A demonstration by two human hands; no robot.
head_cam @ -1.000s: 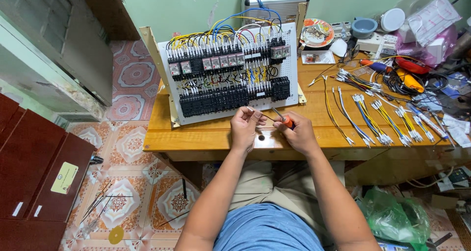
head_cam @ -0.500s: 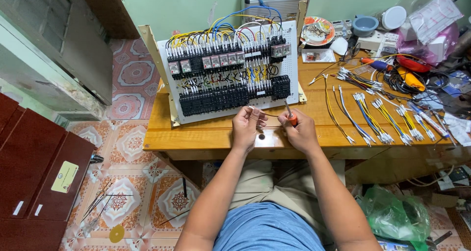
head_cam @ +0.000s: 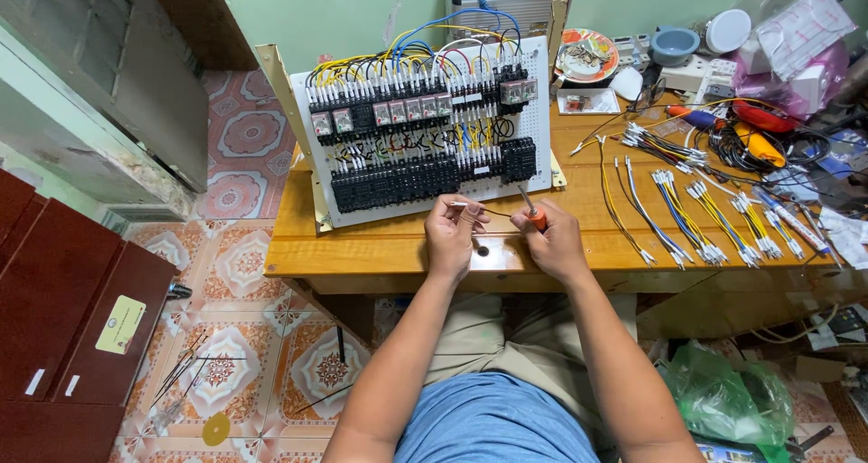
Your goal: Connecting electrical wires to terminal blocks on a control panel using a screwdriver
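Right now both hands sit close together at the near edge of the honey-coloured wooden table [head_cam: 389, 246], just in front of the white perforated control panel packed with black terminal blocks and relays [head_cam: 420, 142]. The left hand [head_cam: 452, 237] pinches one end of a thin dark wire with a pale ferrule tip [head_cam: 470, 207] between thumb and fingertips. The right hand [head_cam: 553, 241] is closed round a small orange-handled screwdriver [head_cam: 530, 205], its shaft angled up toward the panel's lower terminal row. By the look of it, a lead is being readied for a terminal; seating it would call for a steady tip in the clamp and the blade on its screw. Farther right lie rows of cut blue, yellow and white leads [head_cam: 705, 214].
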